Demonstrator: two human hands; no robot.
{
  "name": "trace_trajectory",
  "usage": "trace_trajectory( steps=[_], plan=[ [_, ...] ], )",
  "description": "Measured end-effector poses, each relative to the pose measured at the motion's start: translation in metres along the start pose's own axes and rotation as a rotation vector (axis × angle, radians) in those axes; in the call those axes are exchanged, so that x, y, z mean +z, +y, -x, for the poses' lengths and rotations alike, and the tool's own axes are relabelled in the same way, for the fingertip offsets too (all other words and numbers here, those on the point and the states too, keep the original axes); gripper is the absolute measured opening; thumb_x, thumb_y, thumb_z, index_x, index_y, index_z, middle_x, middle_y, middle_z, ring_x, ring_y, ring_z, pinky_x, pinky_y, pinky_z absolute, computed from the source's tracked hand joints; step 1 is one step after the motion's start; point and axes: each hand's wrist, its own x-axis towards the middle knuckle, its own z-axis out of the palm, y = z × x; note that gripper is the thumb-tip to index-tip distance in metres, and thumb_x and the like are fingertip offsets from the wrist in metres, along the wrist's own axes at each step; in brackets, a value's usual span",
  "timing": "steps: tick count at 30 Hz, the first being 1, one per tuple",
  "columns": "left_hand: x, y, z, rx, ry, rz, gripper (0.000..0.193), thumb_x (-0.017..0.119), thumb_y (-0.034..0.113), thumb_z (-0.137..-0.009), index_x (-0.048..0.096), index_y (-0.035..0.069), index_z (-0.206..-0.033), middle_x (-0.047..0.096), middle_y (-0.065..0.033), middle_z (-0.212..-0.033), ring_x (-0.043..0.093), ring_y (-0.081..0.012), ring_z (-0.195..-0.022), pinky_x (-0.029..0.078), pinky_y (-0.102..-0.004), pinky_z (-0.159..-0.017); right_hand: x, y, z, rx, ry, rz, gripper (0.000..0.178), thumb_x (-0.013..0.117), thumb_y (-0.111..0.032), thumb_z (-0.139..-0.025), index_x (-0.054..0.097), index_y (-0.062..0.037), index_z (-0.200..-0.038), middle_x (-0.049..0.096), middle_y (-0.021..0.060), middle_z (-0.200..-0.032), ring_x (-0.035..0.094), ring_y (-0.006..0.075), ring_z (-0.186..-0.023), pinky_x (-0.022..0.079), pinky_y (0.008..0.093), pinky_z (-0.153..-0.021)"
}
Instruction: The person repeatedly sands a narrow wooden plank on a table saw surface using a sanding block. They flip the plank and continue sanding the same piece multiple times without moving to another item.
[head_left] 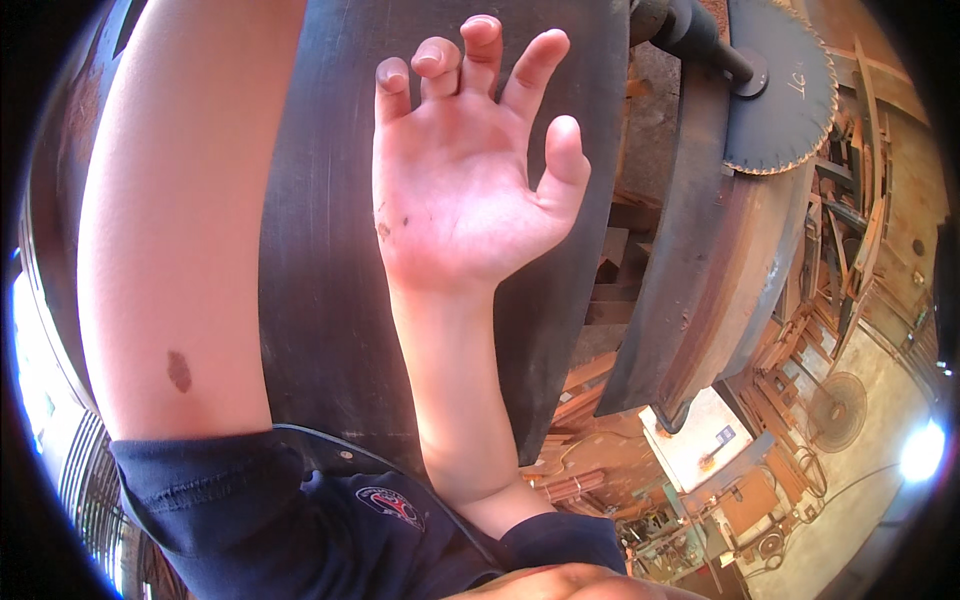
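Palm up, my right hand [470, 175] hovers in the middle of the view over a dark, smooth table top [330, 330]. Its fingers are spread and slightly bent, the thumb stands out to the right, and the palm holds nothing. A few small dark smudges mark the heel of that palm. My left arm [180, 230] runs up along the left side and leaves through the upper edge, so the left hand is out of sight. Right of the hand, a round toothed saw blade [775, 95] sits on a dark shaft [700, 40].
A long metal beam [700, 260] lies below the blade. Beyond the table's right edge are heaped wood offcuts [790, 370], a white box-like surface [695, 435], a round fan [836, 412] and cluttered equipment [670, 530]. A bright lamp [921, 452] glows at far right.
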Motion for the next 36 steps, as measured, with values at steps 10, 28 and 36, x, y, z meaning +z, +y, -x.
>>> trace_trajectory(
  steps=[10,28,36],
  plan=[
    [-0.034,-0.067,-0.042,-0.044,0.132,-0.042,0.063,0.060,0.032,-0.085,0.050,0.015,-0.145,0.037,-0.0251,-0.154,0.037,-0.0421,-0.141,0.036,-0.0399,-0.115,0.000,-0.011,0.000,0.061,0.095,0.290,0.044,0.052,-0.036,-0.090,0.053,-0.0150,-0.129,0.057,0.0115,-0.121,0.058,0.0277,-0.104,0.046,0.0476,-0.094],
    [-0.156,-0.046,0.017,-0.356,0.361,-0.171,0.072,0.054,0.023,-0.080,0.041,-0.006,-0.145,0.034,-0.0294,-0.154,0.035,-0.0396,-0.143,0.027,-0.0421,-0.121,0.007,-0.016,-0.011,0.028,0.082,0.112,0.047,0.053,-0.045,-0.085,0.063,-0.0098,-0.114,0.060,0.0182,-0.106,0.054,0.0308,-0.088,0.043,0.0487,-0.080],
    [-0.140,0.134,0.182,-0.442,0.293,-0.020,0.071,0.059,0.016,-0.080,0.040,-0.003,-0.147,0.030,-0.0234,-0.158,0.029,-0.0468,-0.144,0.029,-0.0451,-0.119,0.002,-0.025,0.011,0.002,0.081,0.104,0.056,0.050,-0.056,-0.088,0.061,-0.0134,-0.122,0.061,0.0150,-0.111,0.055,0.0288,-0.092,0.041,0.0484,-0.085]
  ],
)
